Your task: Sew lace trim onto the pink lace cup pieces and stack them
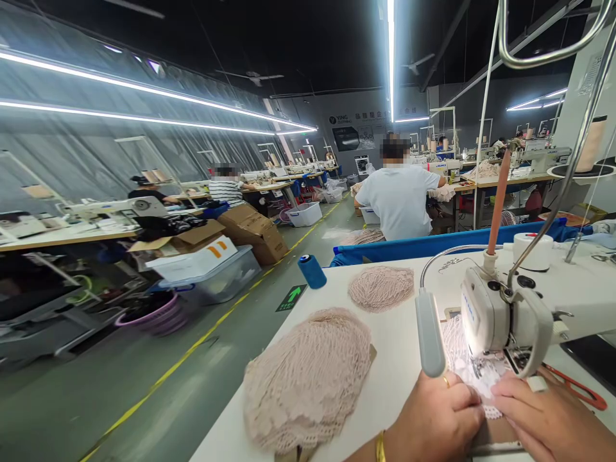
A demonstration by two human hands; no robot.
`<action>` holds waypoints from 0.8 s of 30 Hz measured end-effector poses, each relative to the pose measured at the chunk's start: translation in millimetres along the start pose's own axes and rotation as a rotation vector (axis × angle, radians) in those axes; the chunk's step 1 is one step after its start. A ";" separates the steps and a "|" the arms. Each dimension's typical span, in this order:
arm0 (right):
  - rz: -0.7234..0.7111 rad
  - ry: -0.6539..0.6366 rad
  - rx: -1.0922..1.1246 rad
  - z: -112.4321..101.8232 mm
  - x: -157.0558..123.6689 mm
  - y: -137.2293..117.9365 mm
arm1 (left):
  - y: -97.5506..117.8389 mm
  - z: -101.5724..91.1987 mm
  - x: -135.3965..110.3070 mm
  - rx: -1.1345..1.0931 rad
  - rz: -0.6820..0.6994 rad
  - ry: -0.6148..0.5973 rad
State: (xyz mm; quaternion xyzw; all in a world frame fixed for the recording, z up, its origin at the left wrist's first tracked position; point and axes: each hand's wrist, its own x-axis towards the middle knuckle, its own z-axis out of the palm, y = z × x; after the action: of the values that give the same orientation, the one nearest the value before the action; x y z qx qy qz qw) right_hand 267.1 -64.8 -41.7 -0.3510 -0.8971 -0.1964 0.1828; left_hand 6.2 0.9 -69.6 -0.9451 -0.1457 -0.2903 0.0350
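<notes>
A pale pink lace piece [457, 340] lies under the presser foot of a white sewing machine [486, 314], lit by a small lamp [431, 333]. My left hand [436, 414] is closed at the lace's near left edge, its fingers curled down onto it. From the right, my right hand [541, 404] grips the edge with its fingertips, close to the needle area. Part of the lace is hidden by the machine head and my fingers. To the left on the white table sit a large stack of lace pieces [308, 378] and a smaller lace stack [381, 287].
A blue thread cone [312, 272] stands at the table's left edge. Orange-handled scissors [577, 388] lie beside my right hand. Blue cloth [452, 242] borders the far edge. Ahead sits a co-worker in a white shirt [397, 202]; boxes [253, 231] line the aisle.
</notes>
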 end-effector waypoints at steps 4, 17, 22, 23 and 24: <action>0.012 0.008 0.019 0.7 1.1 -0.7 | 1.0 0.9 -2.1 -0.005 -0.013 0.001; 0.185 -0.013 0.027 9.1 0.6 -0.7 | -0.4 -16.0 13.6 -0.062 -0.048 0.052; 0.158 -0.011 -0.066 9.1 4.0 0.1 | -0.7 -22.0 17.3 -0.065 -0.146 -0.027; 0.155 -0.020 -0.072 11.0 2.7 0.6 | -0.7 -22.8 17.8 -0.061 -0.167 -0.036; 0.155 -0.032 -0.073 13.3 0.8 1.3 | -0.6 -23.3 18.2 -0.057 -0.184 -0.042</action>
State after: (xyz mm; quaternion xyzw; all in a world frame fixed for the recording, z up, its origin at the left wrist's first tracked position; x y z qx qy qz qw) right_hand 264.9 -57.1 -52.5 -0.4289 -0.8623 -0.2084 0.1703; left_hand 7.8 2.6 -40.1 -0.9342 -0.2243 -0.2764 -0.0215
